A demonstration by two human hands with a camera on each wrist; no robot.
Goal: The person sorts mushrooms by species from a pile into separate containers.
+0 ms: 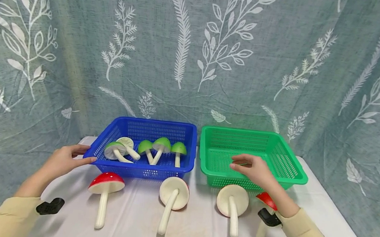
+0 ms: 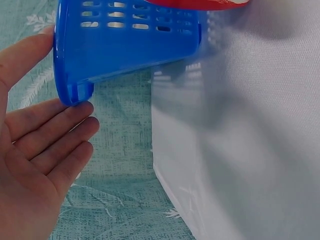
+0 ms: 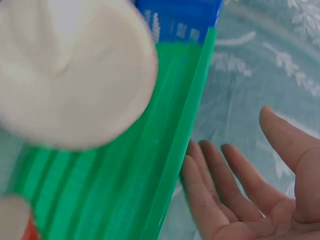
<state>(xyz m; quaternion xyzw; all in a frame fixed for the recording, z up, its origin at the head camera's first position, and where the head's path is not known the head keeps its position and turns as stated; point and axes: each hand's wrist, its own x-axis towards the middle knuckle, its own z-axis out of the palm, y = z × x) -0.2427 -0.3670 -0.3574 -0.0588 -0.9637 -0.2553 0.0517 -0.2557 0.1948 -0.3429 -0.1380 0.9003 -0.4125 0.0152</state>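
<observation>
My left hand (image 1: 65, 160) is at the left front corner of the blue basket (image 1: 168, 174), thumb and fingers spread around its rim. In the left wrist view the fingers (image 2: 67, 132) look straight, their tips at the rim. Several green-capped mushrooms (image 1: 162, 143) with white stems lie in this basket. My right hand (image 1: 253, 171) hovers over the front part of the green basket (image 1: 258, 135), fingers apart and holding nothing. Below that hand, a red-capped mushroom (image 1: 265, 200) is partly hidden by my wrist. Another mushroom (image 1: 233, 201) shows its cream underside.
Nearer me on the white cloth (image 1: 127, 218) lie two more toy mushrooms, one with its red cap up (image 1: 107, 181) and one cream underside up (image 1: 174, 194). A green-grey patterned curtain (image 1: 153, 74) hangs behind the baskets and along both sides.
</observation>
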